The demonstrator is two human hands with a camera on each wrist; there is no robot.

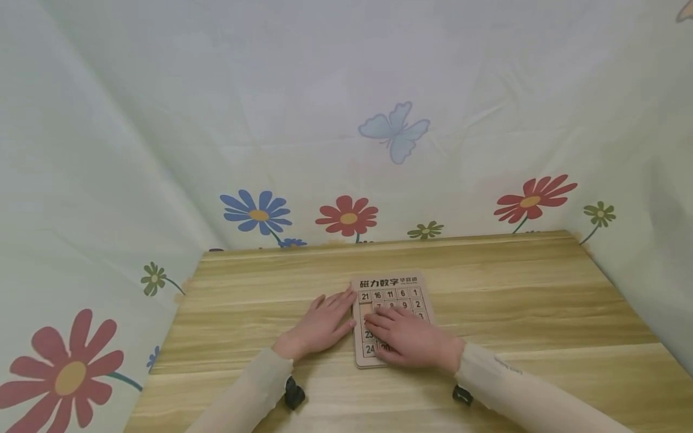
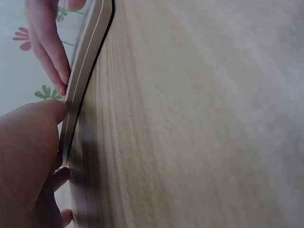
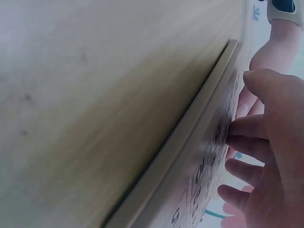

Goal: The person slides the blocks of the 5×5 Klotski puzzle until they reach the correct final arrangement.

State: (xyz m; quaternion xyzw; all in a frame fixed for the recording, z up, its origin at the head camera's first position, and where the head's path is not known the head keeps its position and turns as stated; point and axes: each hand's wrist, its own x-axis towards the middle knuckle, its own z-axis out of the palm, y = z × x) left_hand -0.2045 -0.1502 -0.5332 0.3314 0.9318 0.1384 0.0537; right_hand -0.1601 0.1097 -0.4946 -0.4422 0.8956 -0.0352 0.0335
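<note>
Sleeves, left hand against puzzle edge, vacant slot under 21

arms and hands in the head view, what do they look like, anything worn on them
The left hand and right hand are ungloved. The left sleeve and right sleeve are long and plain cream, with a small grey marking on the right one, too faint to read. A small black object shows by the left cuff, another by the right.
</note>
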